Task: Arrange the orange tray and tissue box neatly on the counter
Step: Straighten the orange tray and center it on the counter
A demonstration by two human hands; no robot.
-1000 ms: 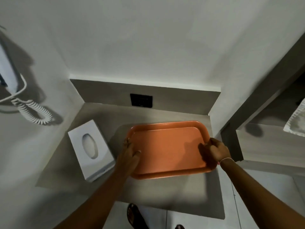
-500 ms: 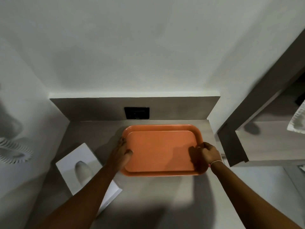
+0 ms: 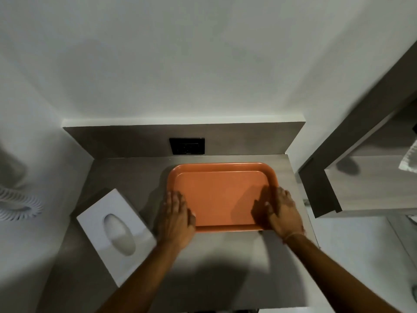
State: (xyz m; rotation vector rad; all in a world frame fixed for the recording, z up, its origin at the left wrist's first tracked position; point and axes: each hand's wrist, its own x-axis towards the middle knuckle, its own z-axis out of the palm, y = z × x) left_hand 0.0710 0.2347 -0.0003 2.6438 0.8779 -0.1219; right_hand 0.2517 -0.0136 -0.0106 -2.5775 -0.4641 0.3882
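Orange tray [image 3: 222, 197] flat on bench [image 3: 225, 267], 1 o'clock near back wall. Left hand [image 3: 174, 219], right hand [image 3: 283, 214] flat, fingers spread on near corners, gripping nothing. Looks rigid, light, slick: slide by rim. Tissue box [image 3: 117, 234] skewed, 9 o'clock; light card, hold sides.

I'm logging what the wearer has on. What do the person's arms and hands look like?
Both forearms are bare, with no sleeves in view and no gloves. The right hand has a thin, light-coloured band around its wrist. The left hand shows no ring, watch or band.
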